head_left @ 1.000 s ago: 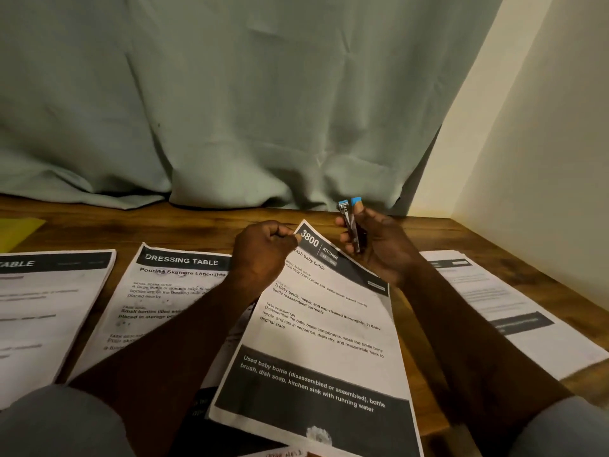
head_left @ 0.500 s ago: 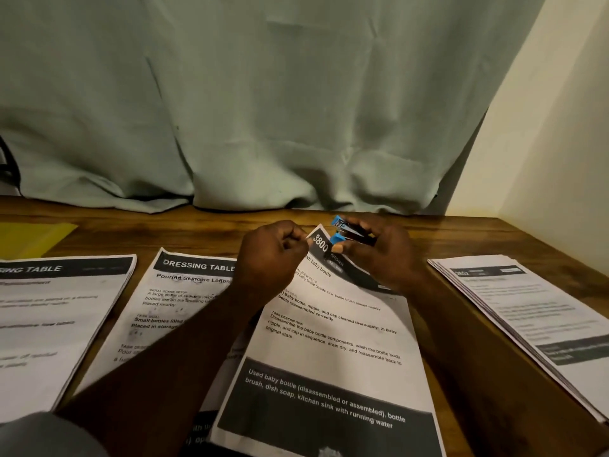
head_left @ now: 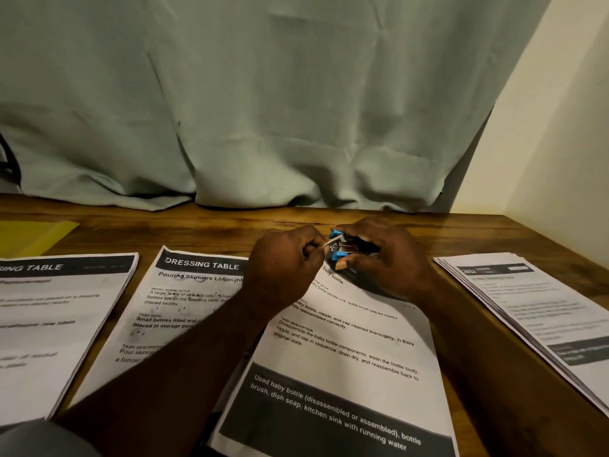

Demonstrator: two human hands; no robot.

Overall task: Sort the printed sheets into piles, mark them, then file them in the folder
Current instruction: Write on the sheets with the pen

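- Four piles of sheets lie across the tabletop (head_left: 204, 225); a yellow folder (head_left: 36, 237) sits at far left, apart from them.
- Left pile (head_left: 59, 324) and second pile (head_left: 184, 301) lie flat, with no clip showing on either.
- Left hand (head_left: 286, 258) pinches the top corner of the kitchen pile (head_left: 346, 357); that corner appears raised.
- Clip (head_left: 338, 256), blue and black, sits at that corner, squeezed in the right hand (head_left: 389, 262).
- Judgement: square the sheet edges, seat the corner fully in the clip's mouth, then ease the levers off slowly so no sheet slips.
- Right pile (head_left: 534, 308) lies fanned near the tabletop's edge, untouched.
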